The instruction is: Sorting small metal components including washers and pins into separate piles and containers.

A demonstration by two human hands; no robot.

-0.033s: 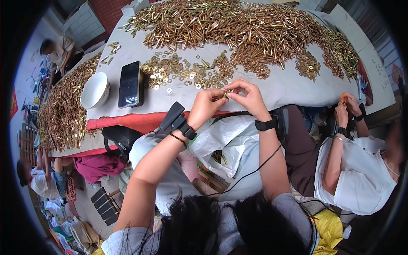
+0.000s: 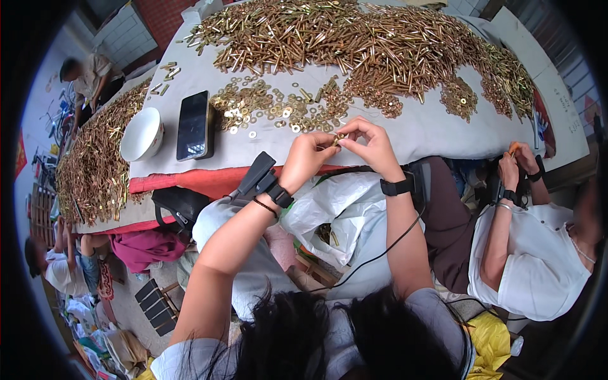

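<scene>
Over the near edge of the table, my left hand point(image 2: 308, 157) and my right hand point(image 2: 370, 147) meet, both with thumb and fingers pinched. A small brass-coloured metal part point(image 2: 338, 139) is held between them, mostly covered by the fingertips, so its exact kind cannot be told. Just beyond my hands lie scattered flat washers point(image 2: 256, 104). Small copper-coloured ring-like pieces point(image 2: 373, 100) are heaped to their right. Farther back spreads a long pile of brass-coloured rod-like metal fasteners point(image 2: 354, 35).
Left of the washers are a black phone point(image 2: 193, 126) and a white bowl point(image 2: 142, 135). A white plastic bag point(image 2: 345, 209) with metal pieces sits open on my lap. A cable point(image 2: 386, 247) crosses by my right arm. At right, a co-worker's hands point(image 2: 516, 161) hold something orange.
</scene>
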